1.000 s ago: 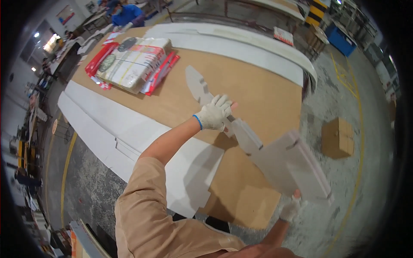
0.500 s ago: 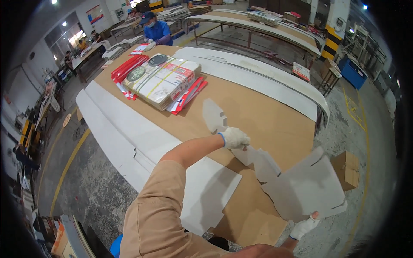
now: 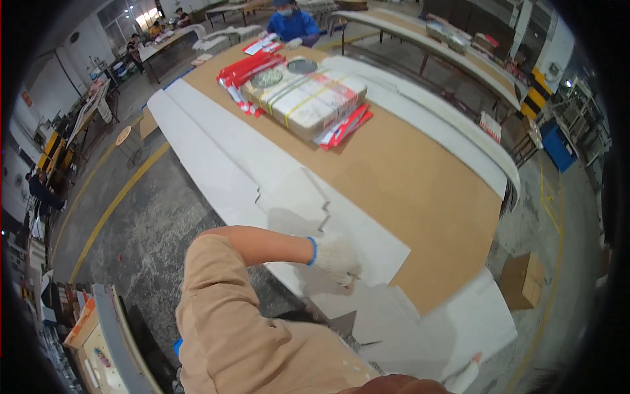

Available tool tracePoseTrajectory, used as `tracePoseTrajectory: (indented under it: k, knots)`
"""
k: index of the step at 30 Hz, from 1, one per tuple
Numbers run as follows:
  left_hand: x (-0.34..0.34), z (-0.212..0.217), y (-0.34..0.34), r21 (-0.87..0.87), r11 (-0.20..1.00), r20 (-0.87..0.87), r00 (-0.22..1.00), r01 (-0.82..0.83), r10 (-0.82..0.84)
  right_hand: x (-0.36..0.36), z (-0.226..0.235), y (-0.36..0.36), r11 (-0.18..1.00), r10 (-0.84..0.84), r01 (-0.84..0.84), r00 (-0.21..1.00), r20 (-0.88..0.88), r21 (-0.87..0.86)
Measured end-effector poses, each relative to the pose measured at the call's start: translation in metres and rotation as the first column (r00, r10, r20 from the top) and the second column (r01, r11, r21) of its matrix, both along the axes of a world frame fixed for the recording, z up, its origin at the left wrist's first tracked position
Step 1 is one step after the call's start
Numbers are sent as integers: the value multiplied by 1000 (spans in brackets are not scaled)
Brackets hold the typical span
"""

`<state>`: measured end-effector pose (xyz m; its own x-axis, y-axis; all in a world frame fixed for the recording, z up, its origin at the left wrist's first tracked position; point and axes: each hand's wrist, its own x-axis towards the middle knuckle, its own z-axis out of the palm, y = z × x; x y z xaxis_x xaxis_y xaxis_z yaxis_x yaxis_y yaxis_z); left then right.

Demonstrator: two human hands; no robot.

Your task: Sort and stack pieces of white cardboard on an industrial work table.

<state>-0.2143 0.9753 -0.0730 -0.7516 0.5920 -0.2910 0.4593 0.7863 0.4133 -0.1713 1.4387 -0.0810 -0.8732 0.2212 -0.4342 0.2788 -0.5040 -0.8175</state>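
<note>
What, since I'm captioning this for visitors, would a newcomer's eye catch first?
Probably the yellow-strapped bundle with red packets beside it, toward the far end of the brown tabletop. Next, in the foreground, the large pale notched sheet, gripped by the gloved left hand and, at lower right, the gloved right hand. Beyond the bundle is a person in blue.

Grey-white sheet (image 3: 476,315), brown tabletop (image 3: 430,177), yellow-black striped post (image 3: 535,97)

Smooth matt sheet (image 3: 476,312), apparently paperboard; rough knitted cloth glove (image 3: 338,258).
</note>
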Motion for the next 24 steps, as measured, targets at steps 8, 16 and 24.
tracePoseTrajectory:
  k: [8, 16, 24]
  knots:
    - [114, -17, -24, -207, 952, 316, 906, -224, 282, -32, -100, -18, 886, 249, -350, 912, 325, 305]
    - [161, -15, -53, -275, 893, 256, 869, -355, 424, -36, -91, -87, 886, 285, -388, 887, 363, 255]
    - [128, -43, -142, -234, 906, 200, 895, -352, 399, -50, -119, -164, 875, 331, -426, 873, 359, 230]
